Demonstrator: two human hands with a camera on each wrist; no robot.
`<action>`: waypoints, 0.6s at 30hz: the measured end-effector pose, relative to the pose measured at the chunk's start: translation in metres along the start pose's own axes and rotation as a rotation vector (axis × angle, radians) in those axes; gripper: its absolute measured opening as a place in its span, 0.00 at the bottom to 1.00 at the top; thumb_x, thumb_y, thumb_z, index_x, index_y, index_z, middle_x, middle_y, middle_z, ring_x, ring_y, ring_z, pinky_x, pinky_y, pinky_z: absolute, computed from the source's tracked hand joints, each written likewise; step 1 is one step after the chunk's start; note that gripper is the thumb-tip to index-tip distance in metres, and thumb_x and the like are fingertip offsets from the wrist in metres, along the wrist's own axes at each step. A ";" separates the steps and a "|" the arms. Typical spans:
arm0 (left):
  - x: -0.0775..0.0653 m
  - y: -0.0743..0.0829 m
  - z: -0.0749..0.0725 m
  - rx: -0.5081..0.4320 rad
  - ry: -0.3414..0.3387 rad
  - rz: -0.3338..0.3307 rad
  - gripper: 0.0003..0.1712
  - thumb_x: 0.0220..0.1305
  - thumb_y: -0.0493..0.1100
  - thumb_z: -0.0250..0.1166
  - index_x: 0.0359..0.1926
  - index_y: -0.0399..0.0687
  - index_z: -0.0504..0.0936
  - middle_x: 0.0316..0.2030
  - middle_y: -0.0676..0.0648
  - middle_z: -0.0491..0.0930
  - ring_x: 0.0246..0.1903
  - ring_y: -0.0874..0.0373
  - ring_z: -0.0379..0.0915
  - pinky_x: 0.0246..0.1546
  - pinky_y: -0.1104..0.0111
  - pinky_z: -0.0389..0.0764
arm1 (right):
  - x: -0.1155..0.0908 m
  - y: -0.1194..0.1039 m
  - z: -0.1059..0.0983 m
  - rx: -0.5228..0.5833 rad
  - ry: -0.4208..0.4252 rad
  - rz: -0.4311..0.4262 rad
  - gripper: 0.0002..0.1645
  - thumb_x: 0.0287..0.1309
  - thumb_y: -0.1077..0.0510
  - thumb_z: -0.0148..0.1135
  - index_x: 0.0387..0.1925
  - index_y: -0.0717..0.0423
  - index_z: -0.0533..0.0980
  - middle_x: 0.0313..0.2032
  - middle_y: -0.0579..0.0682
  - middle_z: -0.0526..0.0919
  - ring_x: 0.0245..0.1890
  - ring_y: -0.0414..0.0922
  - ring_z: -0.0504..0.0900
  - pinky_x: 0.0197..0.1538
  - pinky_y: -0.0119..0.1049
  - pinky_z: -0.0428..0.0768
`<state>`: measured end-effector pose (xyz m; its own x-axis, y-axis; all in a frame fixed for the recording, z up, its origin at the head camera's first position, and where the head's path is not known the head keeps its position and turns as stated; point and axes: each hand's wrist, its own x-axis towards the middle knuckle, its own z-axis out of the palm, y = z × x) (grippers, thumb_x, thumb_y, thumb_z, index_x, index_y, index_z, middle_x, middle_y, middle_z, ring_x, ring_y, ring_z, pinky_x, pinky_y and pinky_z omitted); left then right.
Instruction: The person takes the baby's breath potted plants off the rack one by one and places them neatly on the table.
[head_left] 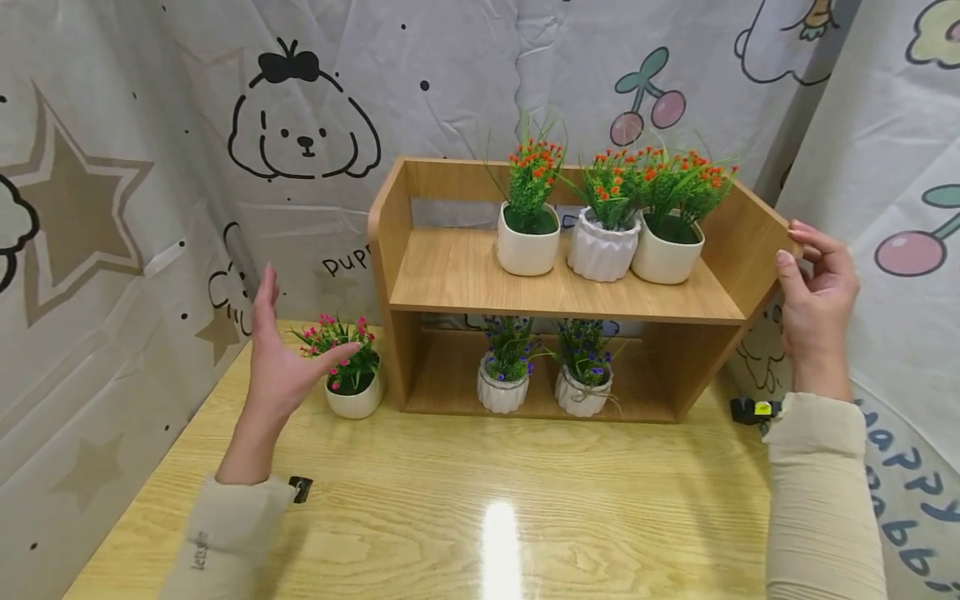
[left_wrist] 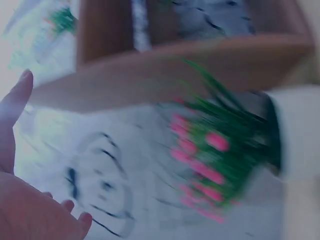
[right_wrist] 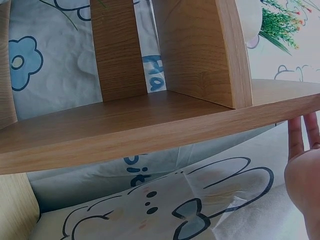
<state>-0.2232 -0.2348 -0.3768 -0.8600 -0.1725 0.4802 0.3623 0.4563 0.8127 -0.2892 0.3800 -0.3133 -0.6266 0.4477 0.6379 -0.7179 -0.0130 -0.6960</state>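
A two-tier wooden shelf (head_left: 450,279) stands on the table. At the upper edge of its right side panel (head_left: 742,242), my right hand (head_left: 821,292) grips with thumb and fingers. In the right wrist view, fingers (right_wrist: 296,137) touch that panel's outer face, while the thumb is out of frame. My left hand (head_left: 281,358) hovers with fingers straight and thumb spread, holding nothing. Its thumb overlaps a pot of pink flowers (head_left: 354,400) left of the shelf in the head view. The left wrist view shows the pink flowers (left_wrist: 205,170) blurred, apart from the hand.
On the upper tier are three pots of orange flowers: a smooth left one (head_left: 528,242), a ribbed middle one (head_left: 603,246) and a right one (head_left: 667,250). Two pots of purple flowers (head_left: 502,392) sit below. Printed curtains (head_left: 450,83) enclose the table (head_left: 420,492).
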 end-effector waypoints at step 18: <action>0.042 0.094 0.135 0.021 -0.213 0.320 0.66 0.49 0.53 0.85 0.83 0.62 0.53 0.79 0.50 0.58 0.78 0.51 0.53 0.77 0.48 0.61 | -0.004 -0.004 -0.003 -0.110 -0.023 0.009 0.18 0.66 0.70 0.63 0.57 0.63 0.80 0.62 0.54 0.80 0.56 0.44 0.75 0.56 0.29 0.75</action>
<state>-0.2735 -0.0810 -0.3247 -0.7609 0.1659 0.6273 0.6190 0.4756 0.6250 -0.2830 0.3810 -0.3137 -0.6407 0.4271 0.6381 -0.6754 0.0820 -0.7329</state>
